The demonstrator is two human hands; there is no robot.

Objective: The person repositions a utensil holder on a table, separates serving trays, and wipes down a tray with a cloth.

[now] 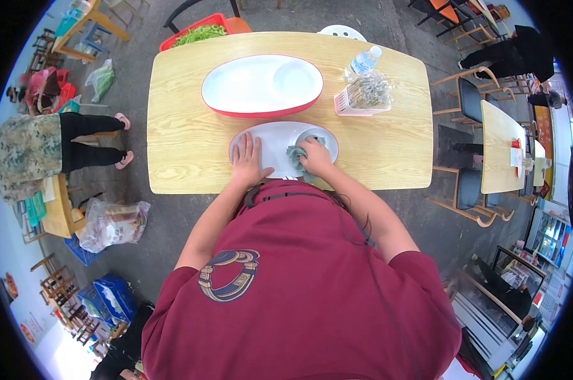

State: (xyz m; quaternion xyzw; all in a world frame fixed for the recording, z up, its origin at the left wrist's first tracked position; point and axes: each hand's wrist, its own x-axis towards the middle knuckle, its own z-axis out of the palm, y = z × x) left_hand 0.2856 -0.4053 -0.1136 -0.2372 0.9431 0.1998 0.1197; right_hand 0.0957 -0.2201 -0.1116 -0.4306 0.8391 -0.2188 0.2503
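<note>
The near oval plate (275,142) sits at the centre of the frame, by my edge of the wooden table (182,139). My hands are apart: my left hand (248,161) lies flat with spread fingers on its left part, while my right hand (315,158) grips a bunched grey-green cloth (294,155) at its right end. Work with the cloth looks under way there; how much is done or left, I cannot tell. Just beyond is a larger oval plate (242,82), untouched. To its right stand a bottle (364,62) and a pink basket (356,109); greens (201,35) fill a red basket (167,44) at the top.
</note>
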